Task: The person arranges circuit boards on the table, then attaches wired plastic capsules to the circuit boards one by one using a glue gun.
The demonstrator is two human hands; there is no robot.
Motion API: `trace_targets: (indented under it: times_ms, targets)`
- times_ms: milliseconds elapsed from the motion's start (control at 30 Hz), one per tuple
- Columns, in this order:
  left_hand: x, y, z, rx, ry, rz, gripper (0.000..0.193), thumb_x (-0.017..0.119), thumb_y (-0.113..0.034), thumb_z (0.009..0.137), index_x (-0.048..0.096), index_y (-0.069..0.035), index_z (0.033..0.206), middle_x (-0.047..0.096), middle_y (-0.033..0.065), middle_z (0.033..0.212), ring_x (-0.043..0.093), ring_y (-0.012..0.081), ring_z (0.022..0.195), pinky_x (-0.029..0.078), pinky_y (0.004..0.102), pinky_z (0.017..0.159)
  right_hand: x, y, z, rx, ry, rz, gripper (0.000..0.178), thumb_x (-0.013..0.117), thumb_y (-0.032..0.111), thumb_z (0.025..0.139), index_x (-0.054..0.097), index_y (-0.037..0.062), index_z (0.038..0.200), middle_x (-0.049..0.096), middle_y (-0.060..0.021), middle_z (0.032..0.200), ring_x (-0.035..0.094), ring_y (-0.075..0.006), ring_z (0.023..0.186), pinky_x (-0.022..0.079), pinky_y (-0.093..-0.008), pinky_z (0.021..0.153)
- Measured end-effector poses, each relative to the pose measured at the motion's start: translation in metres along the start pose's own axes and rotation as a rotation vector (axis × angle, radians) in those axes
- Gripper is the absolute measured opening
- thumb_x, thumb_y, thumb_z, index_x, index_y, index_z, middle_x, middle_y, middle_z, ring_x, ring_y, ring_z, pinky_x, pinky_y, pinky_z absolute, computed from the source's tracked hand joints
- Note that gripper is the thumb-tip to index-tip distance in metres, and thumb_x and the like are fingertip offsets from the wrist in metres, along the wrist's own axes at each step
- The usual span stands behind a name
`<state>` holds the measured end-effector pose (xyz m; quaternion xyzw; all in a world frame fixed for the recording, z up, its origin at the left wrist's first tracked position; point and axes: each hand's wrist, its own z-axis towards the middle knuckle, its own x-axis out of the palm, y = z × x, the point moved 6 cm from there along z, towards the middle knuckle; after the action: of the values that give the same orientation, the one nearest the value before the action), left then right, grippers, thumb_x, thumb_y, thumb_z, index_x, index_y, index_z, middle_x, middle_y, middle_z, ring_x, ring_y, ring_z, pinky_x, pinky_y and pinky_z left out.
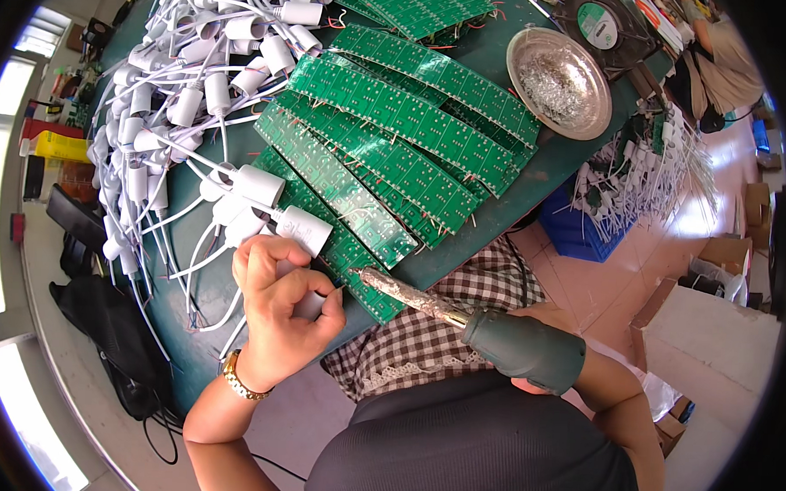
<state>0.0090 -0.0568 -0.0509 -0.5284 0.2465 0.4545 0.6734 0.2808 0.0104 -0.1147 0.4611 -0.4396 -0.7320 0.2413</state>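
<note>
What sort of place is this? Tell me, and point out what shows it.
Most likely an electronics assembly workshop: overlapping strips of green circuit boards, a heap of white cabled sockets that look like lamp holders, and a soldering iron in the right hand.

The soldering iron (pixel 466 319) has a rough, crusted metal barrel (pixel 408 296) and a matt, rubbery-looking handle (pixel 524 349). Circuit boards (pixel 399 114) look hard and glossy, the lamp sockets (pixel 260 184) smooth white plastic, the desk (pixel 545 169) smooth and low in sheen. The bowl (pixel 598 105) is dull metal, the watch (pixel 240 379) polished metal, the checked apron (pixel 423 356) soft cloth.
</note>
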Motion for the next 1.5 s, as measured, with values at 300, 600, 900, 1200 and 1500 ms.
trace_targets:
  times_ms: [300, 600, 900, 1200, 1500]
  targets:
    - [0.002, 0.001, 0.001, 0.007, -0.026, 0.014, 0.022, 0.075, -0.003, 0.053, 0.062, -0.012, 0.068, 0.05, 0.0063, 0.095, 0.048, 0.027, 0.095, 0.035, 0.0419, 0.086, 0.026, -0.029, -0.021, 0.061, 0.08, 0.116, 0.051, 0.075, 0.02, 0.06, 0.062, -0.0049, 0.103, 0.067, -0.0079, 0.08, 0.065, -0.0229, 0.06, 0.05, -0.0298, 0.051]
    - [0.003, -0.001, 0.0, 0.004, -0.02, 0.019, 0.023, 0.076, -0.003, 0.051, 0.062, -0.012, 0.067, 0.049, 0.005, 0.094, 0.048, 0.0267, 0.096, 0.034, 0.0421, 0.086, -0.003, 0.01, 0.009, -0.068, 0.051, -0.057, 0.051, 0.078, 0.026, 0.059, 0.064, -0.0008, 0.1, 0.067, -0.0065, 0.079, 0.065, -0.0219, 0.061, 0.051, -0.0292, 0.054]
    - [-0.001, 0.003, 0.0, -0.011, -0.007, 0.015, 0.023, 0.076, -0.003, 0.053, 0.062, -0.013, 0.068, 0.048, 0.0042, 0.095, 0.047, 0.0265, 0.096, 0.033, 0.0425, 0.087, 0.0, -0.005, -0.005, 0.473, 0.149, 0.114, 0.057, 0.081, 0.027, 0.055, 0.067, 0.0101, 0.108, 0.068, -0.0021, 0.08, 0.065, -0.0236, 0.064, 0.048, -0.0352, 0.055]
    - [0.008, -0.015, -0.012, 0.068, -0.006, 0.296, 0.021, 0.075, -0.015, 0.064, 0.06, -0.015, 0.08, 0.056, 0.0013, 0.099, 0.051, 0.0306, 0.11, 0.015, 0.0634, 0.107, -0.011, 0.001, 0.015, 0.475, 0.163, 0.261, 0.037, 0.071, 0.033, 0.072, 0.062, 0.0051, 0.095, 0.062, -0.0035, 0.079, 0.055, -0.0143, 0.072, 0.045, -0.0269, 0.069]
    - [-0.013, 0.023, 0.023, 0.057, 0.122, 0.186, 0.029, 0.069, -0.002, 0.061, 0.058, -0.014, 0.085, 0.049, 0.0142, 0.126, 0.034, 0.0442, 0.128, 0.014, 0.0618, 0.108, -0.016, -0.004, 0.008, 0.442, -0.138, 0.579, 0.013, 0.069, 0.006, 0.063, 0.065, 0.003, 0.075, 0.057, -0.0007, 0.07, 0.048, -0.0111, 0.057, 0.042, -0.0253, 0.058]
